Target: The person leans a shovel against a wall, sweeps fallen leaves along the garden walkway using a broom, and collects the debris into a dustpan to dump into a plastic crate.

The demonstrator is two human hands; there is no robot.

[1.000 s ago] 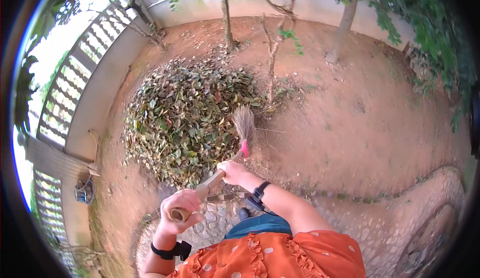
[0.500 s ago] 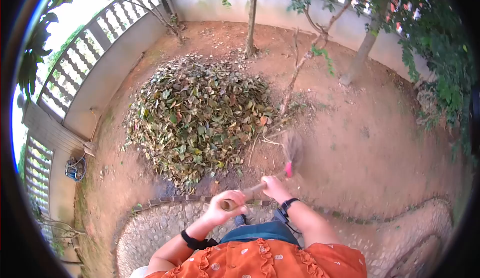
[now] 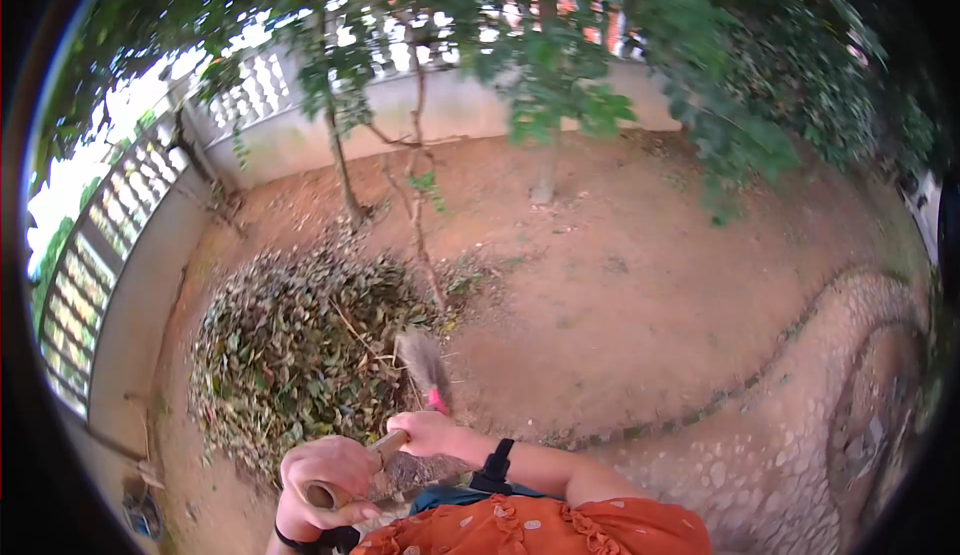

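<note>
A broom (image 3: 423, 360) with grey-brown bristles, a pink collar and a thick pale handle slants away from me. My left hand (image 3: 325, 475) is wrapped round the handle near its hollow top end. Lower down, my right hand (image 3: 422, 433) grips the same handle, close to the pink collar. The bristles are at the right edge of a large heap of dry leaves (image 3: 285, 345); whether they touch it I cannot tell. Some thin twigs (image 3: 358, 332) lie on the heap beside the bristles.
Reddish bare soil (image 3: 620, 305) spreads to the right. A curving pebble path (image 3: 700, 465) borders it. Slim tree trunks (image 3: 343, 170) rise behind the heap, and leafy branches (image 3: 570, 85) hang over the yard. A low wall with balusters (image 3: 140, 255) encloses the left and back.
My view has swung to the right, so the heap appears farther left. The broom's bristles are now closer to the heap's right edge. Both hands keep hold of the handle.
</note>
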